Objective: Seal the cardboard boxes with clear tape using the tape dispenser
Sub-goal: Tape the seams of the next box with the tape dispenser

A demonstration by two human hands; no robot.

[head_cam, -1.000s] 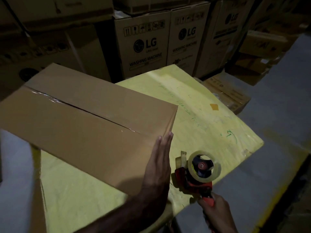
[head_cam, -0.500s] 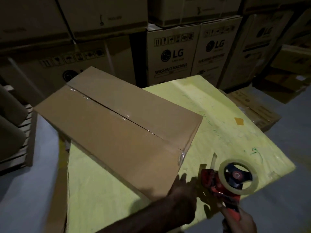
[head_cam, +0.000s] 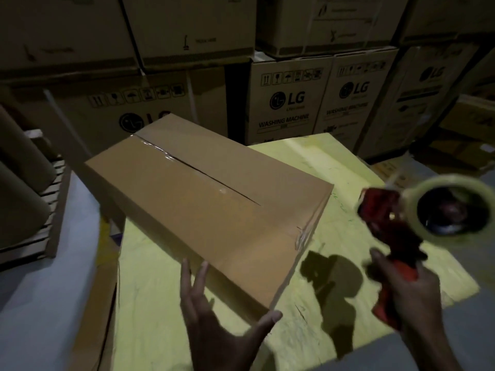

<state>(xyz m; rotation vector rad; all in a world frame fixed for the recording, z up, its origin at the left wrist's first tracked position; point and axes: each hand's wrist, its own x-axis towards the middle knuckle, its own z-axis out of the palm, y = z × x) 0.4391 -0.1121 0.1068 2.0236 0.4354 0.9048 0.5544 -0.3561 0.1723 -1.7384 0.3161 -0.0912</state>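
We record the cardboard box (head_cam: pixel 209 210) lying on the yellow table (head_cam: pixel 334 263), clear tape glinting along its lengthwise top seam. At the box's near edge our left hand (head_cam: pixel 214 333) is open, fingers (head_cam: pixel 185 271) straight and spread; contact with the box cannot be confirmed. Right of the box, apart from it, our right hand (head_cam: pixel 409 293) grips the red tape dispenser (head_cam: pixel 388 226), which is blurred. Behind the box, stacked cartons (head_cam: pixel 289 103) read "LG" and "WASHING MACHINE".
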